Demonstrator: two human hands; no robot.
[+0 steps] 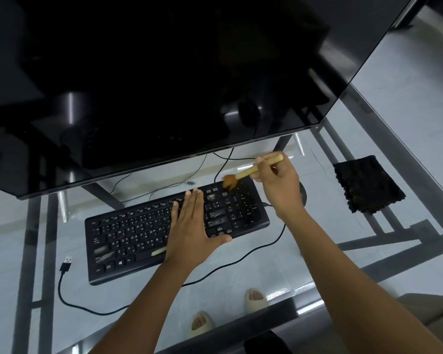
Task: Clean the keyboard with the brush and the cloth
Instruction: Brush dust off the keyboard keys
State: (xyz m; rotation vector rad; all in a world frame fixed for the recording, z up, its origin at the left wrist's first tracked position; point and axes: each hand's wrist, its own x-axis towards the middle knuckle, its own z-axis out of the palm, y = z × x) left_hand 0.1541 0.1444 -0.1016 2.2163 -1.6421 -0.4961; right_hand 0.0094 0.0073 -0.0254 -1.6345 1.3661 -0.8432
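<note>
Black keyboard (164,231) lying at a slant on a glass desk (384,123), just below a dark monitor (164,85). Left hand (192,226) pressed flat across the middle keys, fingers straight, likely to keep the board from sliding. Right hand (279,182) pinching the wooden handle of a small brush (251,172), bristles down on the far right corner keys, probably flicking dust out. Dark folded cloth (368,185) lying untouched well off to the right, seemingly kept for wiping afterwards. Loose USB plug (66,263) unplugged on the left.
</note>
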